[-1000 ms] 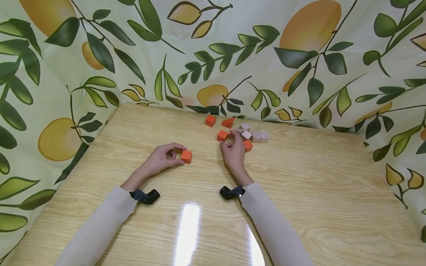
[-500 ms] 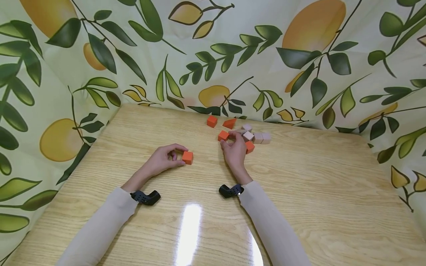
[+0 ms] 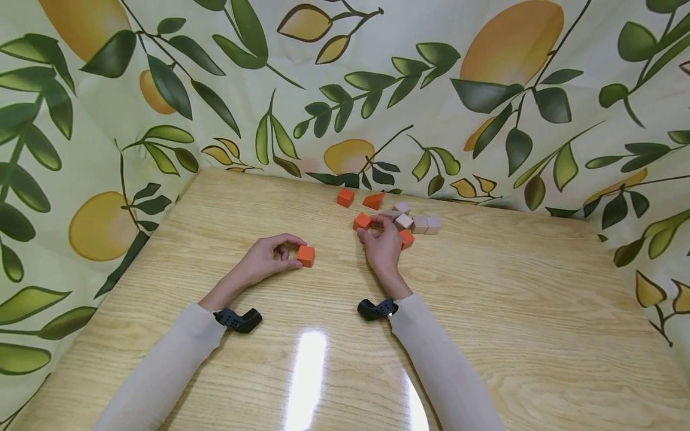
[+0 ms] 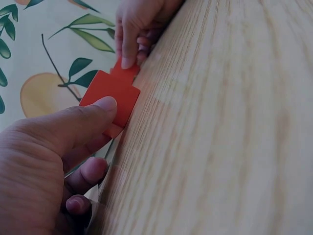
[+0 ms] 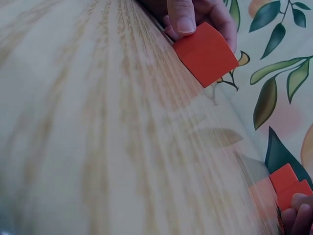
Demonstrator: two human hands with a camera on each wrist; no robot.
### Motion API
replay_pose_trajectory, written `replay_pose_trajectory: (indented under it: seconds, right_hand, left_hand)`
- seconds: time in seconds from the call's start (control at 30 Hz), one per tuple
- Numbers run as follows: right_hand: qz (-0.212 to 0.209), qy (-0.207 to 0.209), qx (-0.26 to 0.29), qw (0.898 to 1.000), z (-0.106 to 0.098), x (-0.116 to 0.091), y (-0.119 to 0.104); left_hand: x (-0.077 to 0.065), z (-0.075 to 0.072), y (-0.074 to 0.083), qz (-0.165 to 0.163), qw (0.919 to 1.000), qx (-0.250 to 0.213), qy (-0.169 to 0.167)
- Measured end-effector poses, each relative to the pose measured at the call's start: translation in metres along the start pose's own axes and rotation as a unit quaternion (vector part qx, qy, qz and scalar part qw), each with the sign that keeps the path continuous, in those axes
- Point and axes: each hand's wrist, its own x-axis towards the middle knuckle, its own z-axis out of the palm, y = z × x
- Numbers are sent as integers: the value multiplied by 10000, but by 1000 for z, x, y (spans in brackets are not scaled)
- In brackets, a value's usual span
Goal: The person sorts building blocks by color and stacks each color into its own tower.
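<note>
My left hand pinches an orange cube on the left half of the table, thumb on the near side and index finger on the far side. In the left wrist view the thumb lies flat against that cube. Farther right, my right hand grips a second orange cube between thumb and index finger, at the left of a group of blocks. Part of this cube shows beside the fingers at the lower right of the right wrist view. A gap of bare table separates the two cubes.
Behind the right hand lie an orange cube and an orange wedge. Several pale blocks cluster to its right, with another orange block partly hidden by the hand. A leaf-patterned cloth hangs along the table's back.
The whole head view has shifted slightly, carrying everything a little to the right in the picture. Both hands keep their grip, and the blocks hold their places on the table.
</note>
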Motion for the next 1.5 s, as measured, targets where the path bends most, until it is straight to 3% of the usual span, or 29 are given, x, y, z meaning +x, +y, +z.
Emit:
replay_pose_trajectory:
  seconds: [0.4, 0.6, 0.83, 1.1, 1.33, 1.5]
  right_hand:
    - [-497, -206, 424, 9977, -1, -3, 1]
    - [-817, -527, 642, 9932, -2, -9, 1]
    - [-882, -899, 703, 9895, -3, -15, 1]
    - [-1143, -956, 840, 9853, -4, -21, -1]
    - [-1257, -1147, 850, 9817, -3, -29, -2]
    - [-1323, -1347, 771, 9790, -2, -35, -3]
  left_hand:
    - [0, 0, 3, 14, 10000, -24, 7]
    - [-1, 1, 2, -19, 10000, 8, 36]
    - [-1, 1, 2, -53, 10000, 28, 36]
    - [0, 2, -1, -31, 10000, 81, 32]
    - [10, 6, -36, -120, 9999, 51, 91]
    - [9, 6, -40, -59, 9999, 39, 100]
